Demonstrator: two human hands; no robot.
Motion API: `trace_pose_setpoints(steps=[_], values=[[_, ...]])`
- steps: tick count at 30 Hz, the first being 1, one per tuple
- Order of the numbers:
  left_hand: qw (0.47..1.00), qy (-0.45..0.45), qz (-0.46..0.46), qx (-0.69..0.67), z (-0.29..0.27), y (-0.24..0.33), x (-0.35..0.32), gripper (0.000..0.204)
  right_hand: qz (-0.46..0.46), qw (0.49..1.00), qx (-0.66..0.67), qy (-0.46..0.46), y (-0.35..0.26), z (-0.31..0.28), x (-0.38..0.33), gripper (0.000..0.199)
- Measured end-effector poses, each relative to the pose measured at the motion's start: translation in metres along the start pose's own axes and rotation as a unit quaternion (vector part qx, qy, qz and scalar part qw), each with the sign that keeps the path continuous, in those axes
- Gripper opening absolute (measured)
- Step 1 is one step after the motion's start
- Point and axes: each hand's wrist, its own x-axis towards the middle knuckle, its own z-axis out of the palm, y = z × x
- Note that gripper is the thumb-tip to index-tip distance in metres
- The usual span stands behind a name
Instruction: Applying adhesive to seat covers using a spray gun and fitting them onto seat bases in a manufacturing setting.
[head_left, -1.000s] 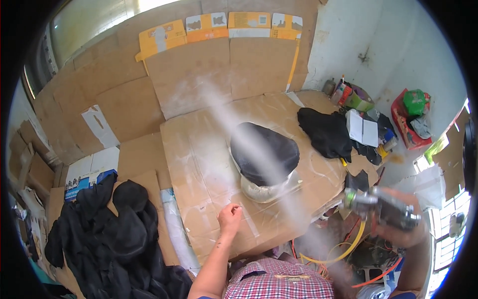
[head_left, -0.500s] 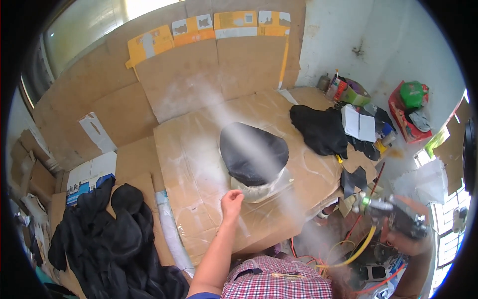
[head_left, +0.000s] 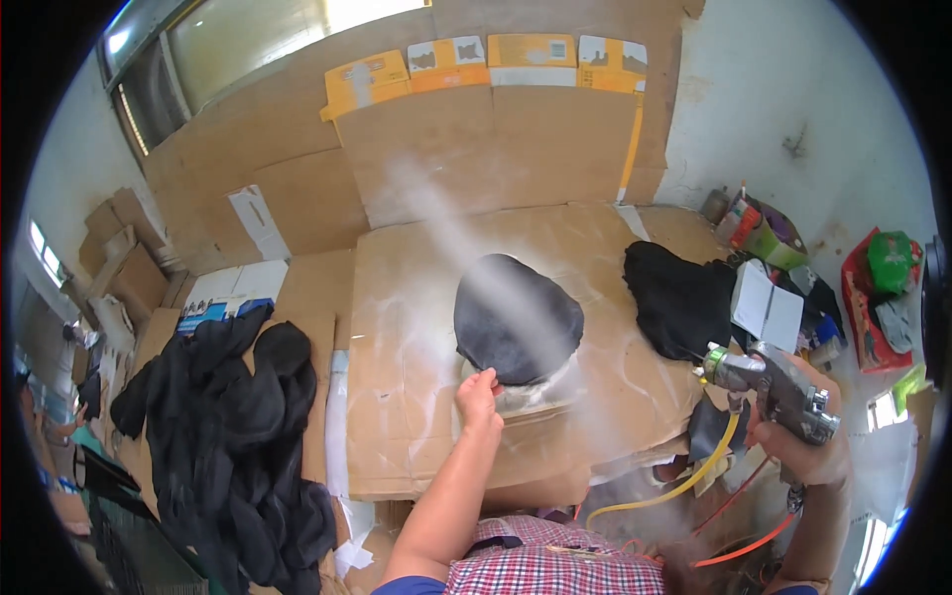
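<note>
1. Head view: here's our black piece (head_left: 486,342), lying over a pale pad (head_left: 535,399) on the cardboard-covered table (head_left: 397,426).
2. At the piece's near edge, our left hand (head_left: 478,402): fingertips bunched, but we can't tell whether that grip pinches anything.
3. Right of the piece, our right hand (head_left: 805,458) wraps its grip round the spray gun (head_left: 778,387).
4. We'd best sweep evenly, fingers clear of the nozzle (head_left: 716,365).
</note>
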Motion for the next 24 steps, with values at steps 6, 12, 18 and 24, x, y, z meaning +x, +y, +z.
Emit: trace_pose_setpoints(steps=[6, 12, 18, 24], values=[[0.999, -0.022, -0.012, -0.046, 0.0, -0.003, -0.005, 0.016, -0.011, 1.0, 0.007, -0.015, 0.03, -0.027, 0.023, 0.055], [0.971, 0.051, -0.038, -0.232, 0.002, 0.002, -0.032, 0.016, -0.061, 0.989, 0.133, -0.024, 0.082, -0.018, 0.027, 0.066], [0.937, -0.027, 0.042, -0.345, -0.074, 0.094, -0.045, 0.021, -0.039, 0.988, 0.112, -0.102, 0.118, 0.027, 0.041, 0.076], [0.938, -0.055, 0.139, -0.312, -0.214, 0.183, -0.054, 0.024, -0.016, 0.967, 0.13, -0.219, 0.095, 0.1, 0.061, 0.072]])
